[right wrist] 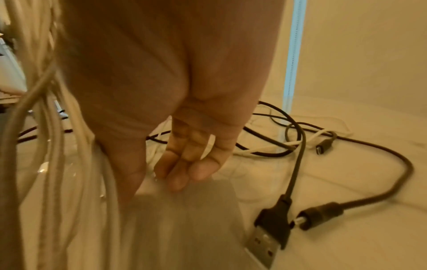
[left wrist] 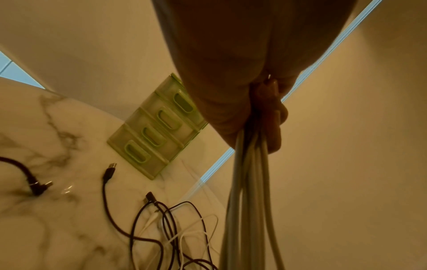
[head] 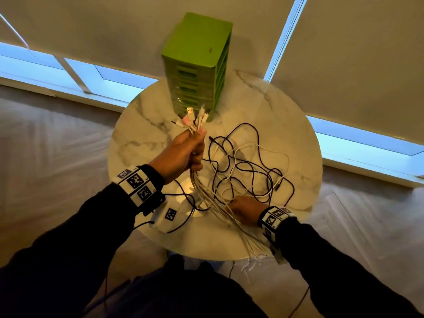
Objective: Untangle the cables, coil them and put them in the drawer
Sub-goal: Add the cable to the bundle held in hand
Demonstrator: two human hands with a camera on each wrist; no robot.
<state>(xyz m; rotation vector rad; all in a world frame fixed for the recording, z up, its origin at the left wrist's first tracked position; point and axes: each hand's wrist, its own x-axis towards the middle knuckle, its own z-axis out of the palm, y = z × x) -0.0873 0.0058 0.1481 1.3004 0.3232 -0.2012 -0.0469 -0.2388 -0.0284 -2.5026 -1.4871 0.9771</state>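
My left hand (head: 196,143) is raised over the round marble table (head: 142,138) and grips a bundle of white cables (head: 211,198) just below their plugs (head: 195,118), which stick up. The bundle (left wrist: 249,201) hangs from that fist (left wrist: 265,113) down to the table's near right. My right hand (head: 241,208) lies low beside the bundle. Its fingers (right wrist: 182,169) hang relaxed and the white cables (right wrist: 53,146) run past the thumb side. A loose tangle of dark and white cables (head: 247,166) lies on the table. The green drawer unit (head: 197,60) stands at the back with its drawers closed.
The white bundle's far ends hang over the table's near edge (head: 254,255). Black USB plugs (right wrist: 272,228) lie on the marble by my right hand. Single dark cable ends (left wrist: 109,171) lie in front of the drawer unit (left wrist: 157,127). Window blinds stand behind the table.
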